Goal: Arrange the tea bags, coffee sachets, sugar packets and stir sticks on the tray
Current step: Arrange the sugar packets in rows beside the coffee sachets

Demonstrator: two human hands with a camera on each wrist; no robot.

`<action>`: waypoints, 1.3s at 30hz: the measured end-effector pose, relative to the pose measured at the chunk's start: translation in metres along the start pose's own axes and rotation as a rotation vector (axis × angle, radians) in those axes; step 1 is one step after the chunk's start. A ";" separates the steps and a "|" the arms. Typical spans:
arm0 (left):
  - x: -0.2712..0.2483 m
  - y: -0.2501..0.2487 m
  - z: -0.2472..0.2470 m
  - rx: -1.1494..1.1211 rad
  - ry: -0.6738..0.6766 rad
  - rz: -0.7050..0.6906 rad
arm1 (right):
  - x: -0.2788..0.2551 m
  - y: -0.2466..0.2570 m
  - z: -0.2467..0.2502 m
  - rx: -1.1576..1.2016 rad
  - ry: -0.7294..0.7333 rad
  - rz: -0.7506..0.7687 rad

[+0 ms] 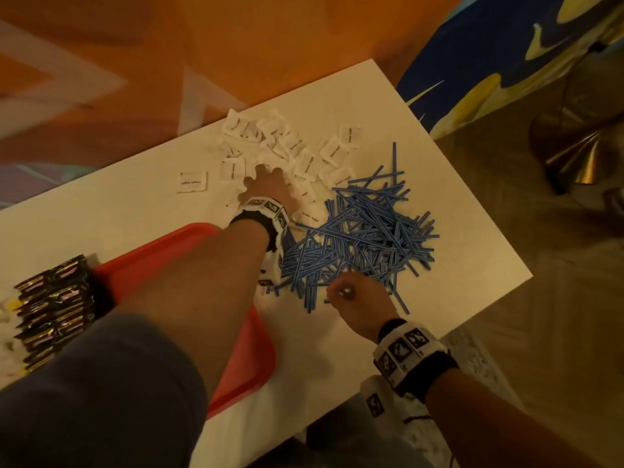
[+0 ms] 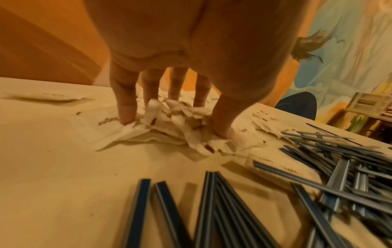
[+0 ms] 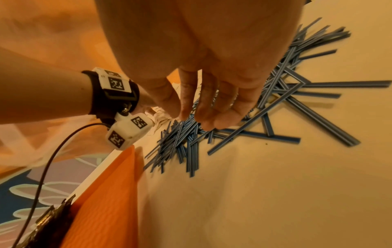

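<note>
White sugar packets (image 1: pixel 304 157) lie in a loose heap at the far side of the white table (image 1: pixel 456 231). My left hand (image 1: pixel 266 184) reaches into them, and in the left wrist view its fingers (image 2: pixel 125 109) and thumb bunch up several packets (image 2: pixel 191 139). Blue stir sticks (image 1: pixel 364 231) form a tangled pile to the right. My right hand (image 1: pixel 341 288) hovers at the pile's near edge. In the right wrist view its relaxed fingers (image 3: pixel 186 100) hang over the sticks (image 3: pixel 286 87) and hold nothing. The red tray (image 1: pixel 158 261) lies under my left forearm, with dark coffee sachets (image 1: pixel 54 305) stacked at its left.
One sugar packet (image 1: pixel 191 181) lies apart at the left of the heap. The table's right edge runs close behind the sticks. A blue and yellow cloth (image 1: pixel 506 62) and a metal stand (image 1: pixel 580 153) are beyond it.
</note>
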State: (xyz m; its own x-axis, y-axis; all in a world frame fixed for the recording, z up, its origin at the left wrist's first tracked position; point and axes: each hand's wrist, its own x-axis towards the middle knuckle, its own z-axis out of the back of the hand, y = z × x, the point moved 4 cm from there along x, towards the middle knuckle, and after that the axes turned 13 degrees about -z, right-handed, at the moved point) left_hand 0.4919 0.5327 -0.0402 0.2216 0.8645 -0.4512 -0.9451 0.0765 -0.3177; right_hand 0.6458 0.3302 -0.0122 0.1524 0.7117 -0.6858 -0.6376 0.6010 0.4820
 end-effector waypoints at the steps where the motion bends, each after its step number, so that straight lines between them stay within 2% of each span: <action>1: -0.001 0.000 0.000 0.003 -0.019 -0.011 | 0.001 -0.001 0.001 0.022 0.009 -0.010; 7: -0.012 0.020 0.009 -0.083 -0.172 -0.080 | 0.008 0.000 0.005 0.067 0.038 -0.023; 11: -0.031 0.037 0.027 -0.253 -0.302 -0.064 | 0.012 0.010 0.008 0.138 0.057 0.021; 15: -0.061 0.053 0.039 -0.493 -0.405 -0.015 | 0.015 0.029 0.009 0.215 0.098 0.005; 18: -0.088 0.060 0.047 -0.750 -0.443 0.009 | 0.013 0.056 0.012 0.269 0.115 0.040; 22: -0.134 0.060 0.058 -1.019 -0.449 -0.035 | 0.005 0.104 0.018 0.444 0.090 0.080; 25: -0.171 0.056 0.066 -1.099 -0.411 -0.076 | -0.013 0.148 0.013 0.515 0.211 0.164; 27: -0.194 0.052 0.072 -1.159 -0.422 -0.095 | -0.030 0.175 0.000 0.488 0.318 0.230; 31: -0.235 0.056 0.081 -1.308 -0.571 -0.026 | -0.065 0.215 -0.027 0.253 0.265 0.416; 34: -0.262 0.071 0.084 -1.450 -0.705 0.073 | -0.087 0.235 -0.042 0.221 0.207 0.461; 39: -0.312 0.103 0.093 -1.568 -0.864 0.115 | -0.119 0.255 -0.080 0.148 0.290 0.444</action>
State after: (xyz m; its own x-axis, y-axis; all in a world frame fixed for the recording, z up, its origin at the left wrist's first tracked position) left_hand 0.3027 0.3169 0.1450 -0.4835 0.8588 -0.1696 0.2555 -0.0469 -0.9657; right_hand 0.4047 0.3689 0.1486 -0.3347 0.7914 -0.5115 -0.4770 0.3258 0.8163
